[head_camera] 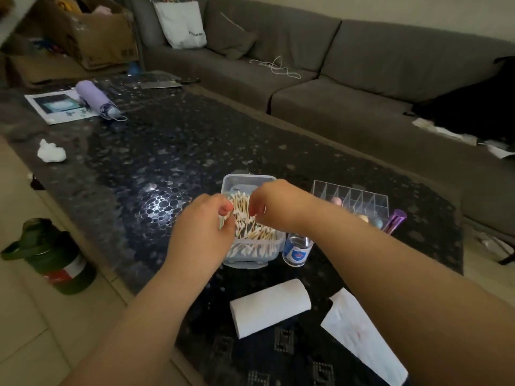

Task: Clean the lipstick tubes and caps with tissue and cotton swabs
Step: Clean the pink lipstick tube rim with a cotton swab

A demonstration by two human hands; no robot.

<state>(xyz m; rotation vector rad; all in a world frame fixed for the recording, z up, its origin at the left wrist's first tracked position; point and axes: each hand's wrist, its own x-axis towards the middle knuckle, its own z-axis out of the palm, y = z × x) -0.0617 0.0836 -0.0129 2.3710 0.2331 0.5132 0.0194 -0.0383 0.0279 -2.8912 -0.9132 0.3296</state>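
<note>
Both hands positioned over clear rectangular plastic box (pixel 252 246) of wooden-stemmed cotton swabs (pixel 250 232), at near centre of dark pebble-patterned glass table (pixel 172 151). Left hand (pixel 204 227) at box's left edge, fingers curled, thumb and forefinger pinching a swab or swabs; count not discernible. Right hand (pixel 274 203) above box's middle, fingertips drawn together and pointed down into the swab pile; actual grasp on a swab not determinable.

Small clear bottle with blue-and-red label (pixel 296 250) standing upright just beside box's right side. Clear acrylic compartmented organiser (pixel 352 199) behind and right of bottle, partly hidden by right forearm; rounded pastel items seen in some compartments, identity unclear. Metallic purple lipstick tube (pixel 395 220) leaning at organiser's right front corner, tilted.

White tissue roll (pixel 270 310) lying on its side on table, nearer to viewer than the box. Flat white tissue sheet (pixel 362 338) to its right, faint pinkish marks on surface, partly covered by right forearm.

Crumpled white tissue wad (pixel 51 152) near table's far left edge. Lilac folded umbrella (pixel 96 100) resting on printed paper sheet (pixel 55 107) at far left end. Dark green jug with handle (pixel 51 254) on tiled floor left of table. Grey sectional sofa (pixel 348 79) beyond table, white tote bag (pixel 181 23) on it.
</note>
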